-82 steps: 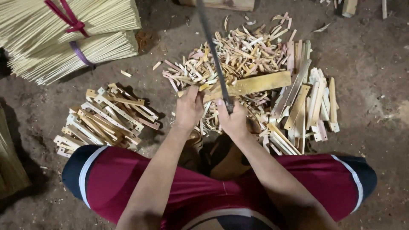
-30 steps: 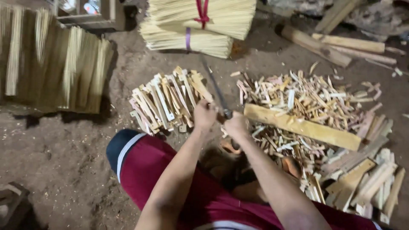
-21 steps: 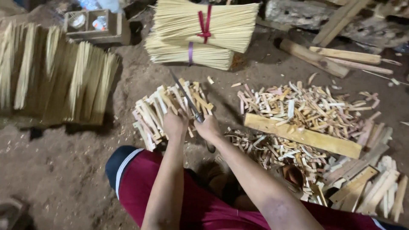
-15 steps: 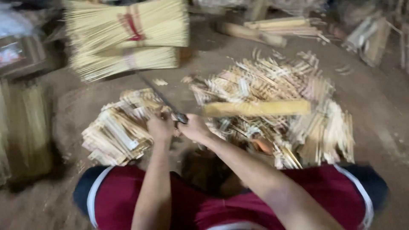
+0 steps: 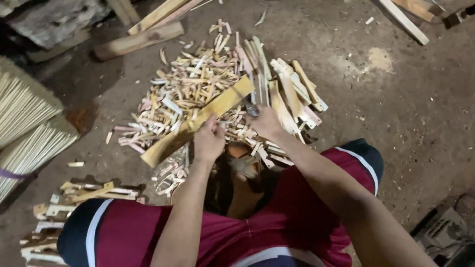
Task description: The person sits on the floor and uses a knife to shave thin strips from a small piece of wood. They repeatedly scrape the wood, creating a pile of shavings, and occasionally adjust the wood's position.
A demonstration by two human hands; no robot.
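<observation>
Landmark: long flat pale-yellow bamboo slat (image 5: pixel 198 121), lying slantwise across the heap on the dirt floor (image 5: pixel 396 99).
Left hand: my left hand (image 5: pixel 208 141) sits at the slat's middle, fingers (image 5: pixel 213 126) clenched over its near edge, grasping it.
Right hand: my right hand (image 5: pixel 264 121) is just beside the slat's upper end, closed round a dark knife handle (image 5: pixel 251 109); blade hidden, cannot tell where it points.
Heap: litter of short split bamboo offcuts (image 5: pixel 198 84) under and beyond the slat, touching it.
Wider pieces: a fan of broader tan bamboo strips (image 5: pixel 292 94) past the slat's upper end.
Bundles: tied sheaves of thin pale sticks (image 5: pixel 24 123), well apart from the slat's lower end.
Near pile: short stacked splints (image 5: pixel 74 193) below the slat's lower end, by my red-shorted knee (image 5: pixel 123 227).
Far side: rough timber lengths (image 5: pixel 138 39) beyond the heap.
</observation>
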